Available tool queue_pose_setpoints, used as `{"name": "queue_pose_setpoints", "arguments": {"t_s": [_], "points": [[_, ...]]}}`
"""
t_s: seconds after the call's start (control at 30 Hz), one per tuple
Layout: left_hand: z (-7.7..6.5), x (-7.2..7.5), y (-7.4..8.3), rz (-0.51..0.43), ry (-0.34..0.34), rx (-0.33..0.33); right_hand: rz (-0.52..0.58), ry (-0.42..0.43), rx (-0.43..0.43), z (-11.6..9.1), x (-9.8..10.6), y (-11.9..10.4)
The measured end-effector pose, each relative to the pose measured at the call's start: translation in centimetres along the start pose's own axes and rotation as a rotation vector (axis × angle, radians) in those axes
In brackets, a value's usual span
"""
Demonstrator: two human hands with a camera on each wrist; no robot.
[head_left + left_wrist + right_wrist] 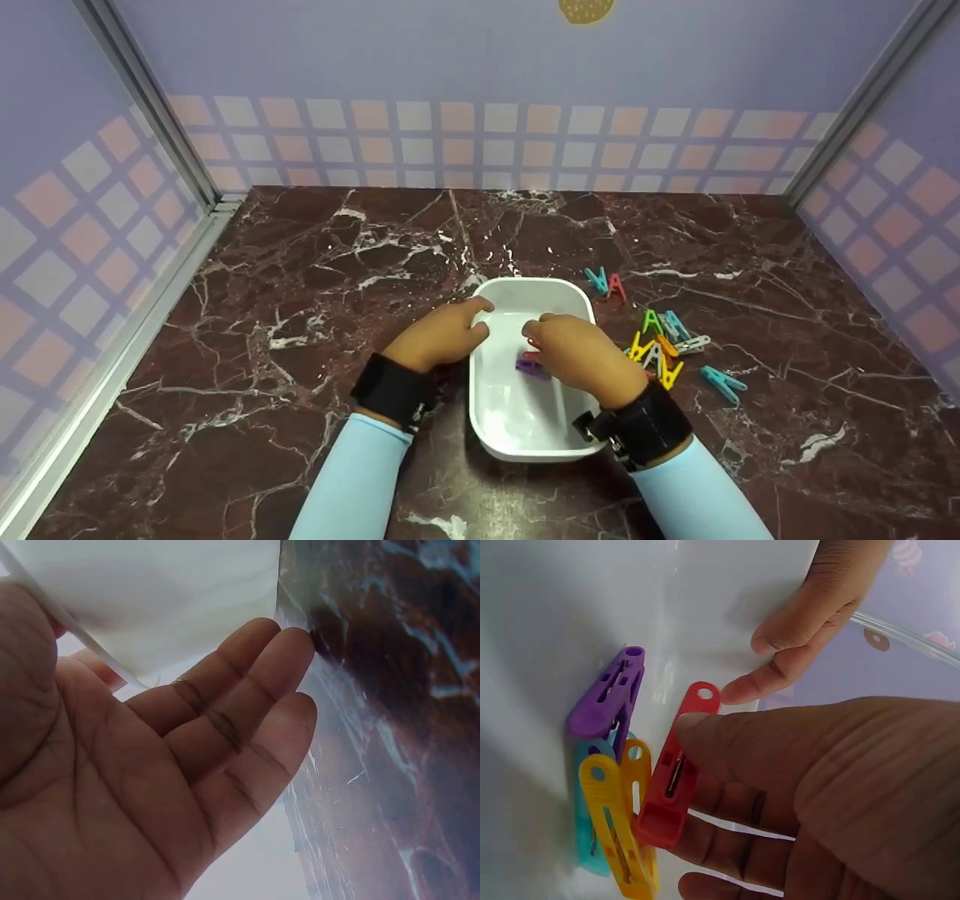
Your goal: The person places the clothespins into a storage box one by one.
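A white plastic container point(517, 439) stands on the table before me. At its left rim, my left hand point(442, 336) holds on, with thumb and index finger over the inside; the other fingers lie along the outer wall in the left wrist view. My right hand point(585, 356) is inside the container and pinches a red clothespin point(671, 784) between thumb and fingers. Below it on the container floor lie a purple clothespin point(604, 709), a yellow clothespin point(611, 817) and a teal clothespin point(589, 855), close together and partly overlapping.
Right of the container, several mixed-colour clothespins point(666, 345) lie in a loose pile. A blue clothespin point(724, 384) lies apart near them; another blue clothespin point(598, 280) and a red clothespin point(616, 287) sit behind. Patterned walls point(480, 139) border the marbled table point(300, 247).
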State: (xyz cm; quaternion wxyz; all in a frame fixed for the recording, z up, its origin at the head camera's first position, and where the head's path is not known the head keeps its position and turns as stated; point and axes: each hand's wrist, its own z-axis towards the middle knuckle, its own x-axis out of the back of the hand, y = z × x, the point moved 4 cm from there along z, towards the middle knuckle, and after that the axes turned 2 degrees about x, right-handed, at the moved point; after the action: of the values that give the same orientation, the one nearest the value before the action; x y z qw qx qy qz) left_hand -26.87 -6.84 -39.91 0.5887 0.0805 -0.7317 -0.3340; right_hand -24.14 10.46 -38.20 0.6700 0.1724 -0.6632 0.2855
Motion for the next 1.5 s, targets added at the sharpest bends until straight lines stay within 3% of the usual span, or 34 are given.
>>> {"name": "queue_pose_setpoints", "arguments": {"t_s": [0.37, 0.57, 1.03, 1.2, 1.5], "points": [[0.0, 0.1, 0.0, -0.011, -0.009, 0.006, -0.005, -0.056, -0.013, 0.1, -0.3, 0.2], [0.0, 0.1, 0.1, -0.006, -0.004, 0.002, 0.004, -0.032, -0.041, 0.0, 0.4, 0.2], [-0.2, 0.1, 0.2, -0.004, 0.018, 0.001, 0.052, 0.108, -0.048, -2.6, 5.6, -0.3], [-0.1, 0.0, 0.1, 0.000, 0.007, 0.015, 0.111, 0.117, -0.087, -3.4, 6.7, 1.1], [0.0, -0.1, 0.0, -0.036, 0.001, 0.018, 0.248, 0.117, -0.207, -4.2, 7.3, 5.9]]}}
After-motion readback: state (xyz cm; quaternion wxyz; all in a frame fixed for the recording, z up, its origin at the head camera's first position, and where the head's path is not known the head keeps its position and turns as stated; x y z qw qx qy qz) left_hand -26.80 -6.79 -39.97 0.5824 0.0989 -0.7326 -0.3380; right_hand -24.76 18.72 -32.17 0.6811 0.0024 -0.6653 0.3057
